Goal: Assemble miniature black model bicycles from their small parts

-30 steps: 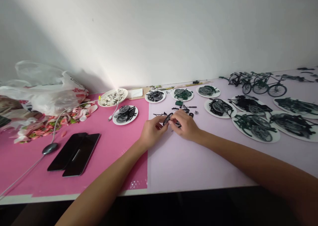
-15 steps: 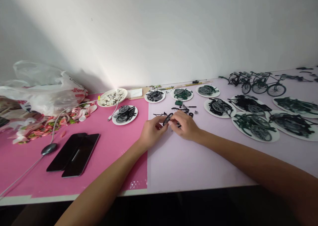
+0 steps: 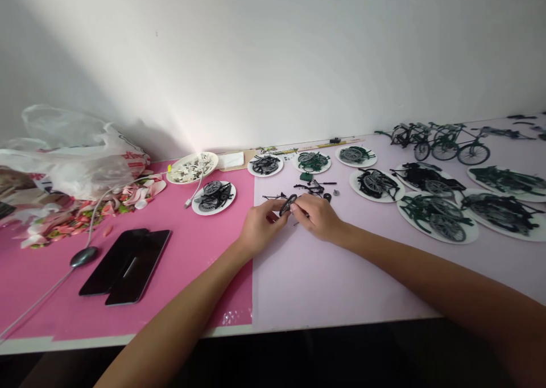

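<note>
Between my two hands, just above the pale lilac tabletop [image 3: 315,285], is a small dark model bicycle wheel [image 3: 288,205], tilted on edge. My left hand [image 3: 261,226] is closed on its lower left side with thumb and fingers. From the other side my right hand [image 3: 315,216] pinches at the wheel's right edge; its fingertips partly hide what they grip. Just behind the hands lie loose black bicycle parts [image 3: 313,188], a small green block [image 3: 306,177] and a small grey piece [image 3: 336,193].
White plates of black, grey and green bicycle parts, such as one plate [image 3: 213,213], stand around. Assembled model bicycles [image 3: 452,143] stand back right. At left are two dark phones [image 3: 139,268], a cable with a dark disc [image 3: 84,256], a plastic bag [image 3: 85,160] and petal-like pieces [image 3: 77,217].
My right hand's fingers have drawn in closer together at the wheel's edge. The wheel and my left hand stay nearly in place.
</note>
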Motion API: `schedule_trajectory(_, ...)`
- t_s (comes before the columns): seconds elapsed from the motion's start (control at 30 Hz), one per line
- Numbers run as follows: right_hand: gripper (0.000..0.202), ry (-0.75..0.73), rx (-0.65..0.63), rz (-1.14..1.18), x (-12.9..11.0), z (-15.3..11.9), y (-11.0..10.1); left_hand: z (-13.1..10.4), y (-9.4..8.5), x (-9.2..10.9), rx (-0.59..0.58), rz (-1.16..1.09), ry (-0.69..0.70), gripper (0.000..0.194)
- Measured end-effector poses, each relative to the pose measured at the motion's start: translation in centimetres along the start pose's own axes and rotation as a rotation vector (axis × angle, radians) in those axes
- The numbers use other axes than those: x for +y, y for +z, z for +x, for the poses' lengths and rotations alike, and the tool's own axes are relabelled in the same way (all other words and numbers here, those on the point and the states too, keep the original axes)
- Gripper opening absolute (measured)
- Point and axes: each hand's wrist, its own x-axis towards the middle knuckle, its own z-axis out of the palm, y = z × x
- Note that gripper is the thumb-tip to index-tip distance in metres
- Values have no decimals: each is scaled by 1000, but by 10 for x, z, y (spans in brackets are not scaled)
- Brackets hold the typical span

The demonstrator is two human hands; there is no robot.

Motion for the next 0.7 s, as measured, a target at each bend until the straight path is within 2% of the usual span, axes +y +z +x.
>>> schedule_trajectory(0.3,17,8,30,19,-1,-1,2,0,-1,-1,-13,-6,5,24)
schedule_trajectory(0.7,29,3,-3,-12,-1,0,1,0,0,0,-14,-6,-15,26)
